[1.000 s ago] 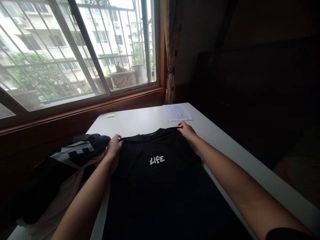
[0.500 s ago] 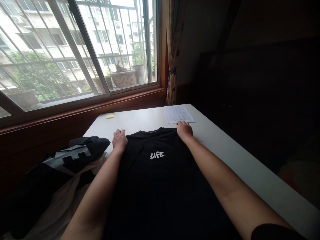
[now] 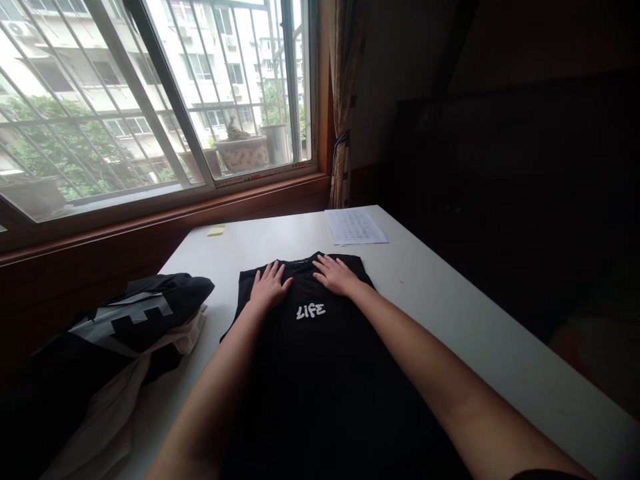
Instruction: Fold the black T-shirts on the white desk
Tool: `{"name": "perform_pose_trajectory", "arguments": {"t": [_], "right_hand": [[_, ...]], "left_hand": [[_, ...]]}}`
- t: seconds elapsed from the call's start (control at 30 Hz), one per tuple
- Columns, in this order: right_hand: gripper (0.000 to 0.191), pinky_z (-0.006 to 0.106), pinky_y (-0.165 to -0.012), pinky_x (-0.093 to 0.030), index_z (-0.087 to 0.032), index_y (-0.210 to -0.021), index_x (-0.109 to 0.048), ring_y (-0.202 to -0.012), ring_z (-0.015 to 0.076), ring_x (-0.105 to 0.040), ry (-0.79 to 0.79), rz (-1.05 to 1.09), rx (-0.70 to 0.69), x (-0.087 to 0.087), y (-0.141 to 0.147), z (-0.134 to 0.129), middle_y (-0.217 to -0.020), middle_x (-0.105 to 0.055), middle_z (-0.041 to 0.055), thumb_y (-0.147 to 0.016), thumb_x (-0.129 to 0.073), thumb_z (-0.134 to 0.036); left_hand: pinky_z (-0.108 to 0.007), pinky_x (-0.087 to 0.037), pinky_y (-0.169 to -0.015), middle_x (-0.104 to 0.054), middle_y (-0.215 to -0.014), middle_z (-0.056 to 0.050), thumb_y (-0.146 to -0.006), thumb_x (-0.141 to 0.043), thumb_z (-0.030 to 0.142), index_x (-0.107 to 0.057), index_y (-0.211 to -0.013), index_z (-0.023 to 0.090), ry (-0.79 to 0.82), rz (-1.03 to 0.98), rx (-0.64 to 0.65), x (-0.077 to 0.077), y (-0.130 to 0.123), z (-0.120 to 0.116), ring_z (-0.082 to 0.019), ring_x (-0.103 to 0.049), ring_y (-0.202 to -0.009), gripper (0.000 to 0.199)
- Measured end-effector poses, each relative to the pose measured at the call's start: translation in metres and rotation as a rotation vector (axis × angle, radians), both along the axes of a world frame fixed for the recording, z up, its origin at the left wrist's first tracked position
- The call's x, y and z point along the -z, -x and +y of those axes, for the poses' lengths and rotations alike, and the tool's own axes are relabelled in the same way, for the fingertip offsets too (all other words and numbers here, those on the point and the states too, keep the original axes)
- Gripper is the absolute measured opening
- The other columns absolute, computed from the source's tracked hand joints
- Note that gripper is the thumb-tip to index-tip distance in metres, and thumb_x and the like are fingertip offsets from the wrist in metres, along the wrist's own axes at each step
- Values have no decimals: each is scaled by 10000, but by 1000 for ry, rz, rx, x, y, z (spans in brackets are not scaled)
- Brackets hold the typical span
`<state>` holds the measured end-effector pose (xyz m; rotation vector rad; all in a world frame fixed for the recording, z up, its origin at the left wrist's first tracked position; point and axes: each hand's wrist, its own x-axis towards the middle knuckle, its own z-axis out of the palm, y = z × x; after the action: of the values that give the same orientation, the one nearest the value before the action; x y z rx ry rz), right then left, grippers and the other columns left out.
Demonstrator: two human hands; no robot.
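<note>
A black T-shirt (image 3: 320,360) with white lettering on its chest lies spread on the white table (image 3: 425,287), its neckline toward the far side. My left hand (image 3: 270,285) rests flat on the shirt just left of the collar, fingers spread. On the other side of the collar, my right hand (image 3: 336,273) also lies flat with its fingers stretched out. Both palms touch the cloth, and neither hand grips it. The lower part of the shirt runs out of the picture in dark shade.
Several printed sheets (image 3: 356,227) lie at the table's far right corner. A yellow sticky note (image 3: 216,230) is at the far left. Heaped clothes (image 3: 145,313), black and beige, cover the left side. A barred window (image 3: 200,100) and a tied curtain (image 3: 343,133) stand behind.
Both hands have let go of the shirt's shoulder edges and moved inward. They now lie flat beside the collar with fingers opened.
</note>
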<state>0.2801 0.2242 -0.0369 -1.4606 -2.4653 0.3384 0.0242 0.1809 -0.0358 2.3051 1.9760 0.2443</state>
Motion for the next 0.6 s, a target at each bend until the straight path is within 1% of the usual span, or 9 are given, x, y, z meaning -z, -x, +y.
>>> {"name": "perform_pose_trajectory", "arguments": {"t": [0.17,0.33,0.47,0.6], "right_hand": [[652,535,-1249,-77,-270,-1563,-383,-1555,266,-161,38,-21,8,-2,-1,6,-1684,-197,69,-1010,-351,-614],[687,533,-1252,-53,-275,-1582,-346,-1561,262,-129,47,-45,17,0,1,9,-1691,-177,54,-1006,-310,-648],[702,522,-1252,-87,-257,-1588,-334,-1554,261,-162,25,-98,36,-3,2,5,-1686,-200,64,-1011,-268,-653],[673,513,-1248,-121,-225,-1565,-383,-1545,266,-200,-37,-114,62,-8,6,-3,-1669,-255,84,-1020,-294,-608]], "left_hand": [[-584,-94,-1244,-157,-1687,-59,-1001,-225,661,-281,-1598,244,21,18,1,-1,6,8,-294,-104,-1563,730],[-565,-81,-1251,-141,-1689,-50,-1007,-212,653,-258,-1606,250,13,36,11,1,7,10,-276,-87,-1566,724],[-572,-97,-1248,-144,-1687,-58,-1018,-198,633,-247,-1609,225,0,53,11,2,7,9,-270,-95,-1566,720],[-594,-142,-1236,-173,-1681,-67,-1031,-203,604,-274,-1599,217,-15,63,17,-1,7,9,-286,-133,-1559,692]]}}
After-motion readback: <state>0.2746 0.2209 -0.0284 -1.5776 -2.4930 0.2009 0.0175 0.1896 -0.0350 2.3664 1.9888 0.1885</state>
